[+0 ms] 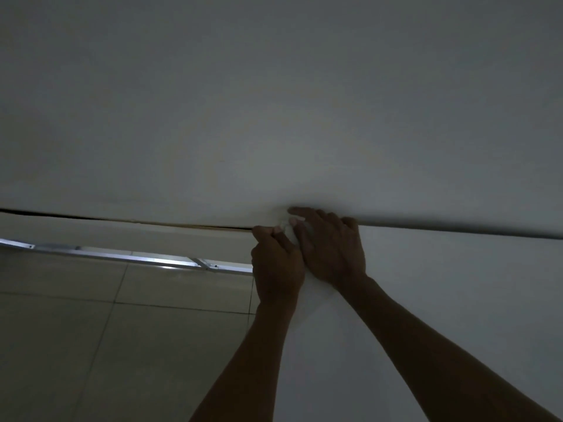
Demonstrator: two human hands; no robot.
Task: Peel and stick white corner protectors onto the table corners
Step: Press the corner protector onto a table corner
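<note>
In the dim light we see a metal rail (128, 257) over the tiled floor (61, 330), then the left hand (277, 269) curled at the white table (426, 284) corner, seemingly pinching the white corner protector (288, 231), which the right hand (330, 248) presses with straight fingers.

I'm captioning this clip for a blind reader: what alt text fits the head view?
Both hands meet at the far corner of a white table, the left hand and right hand pressing a small white protector against it. Dim light; tiled floor and a metal rail lie left.
</note>
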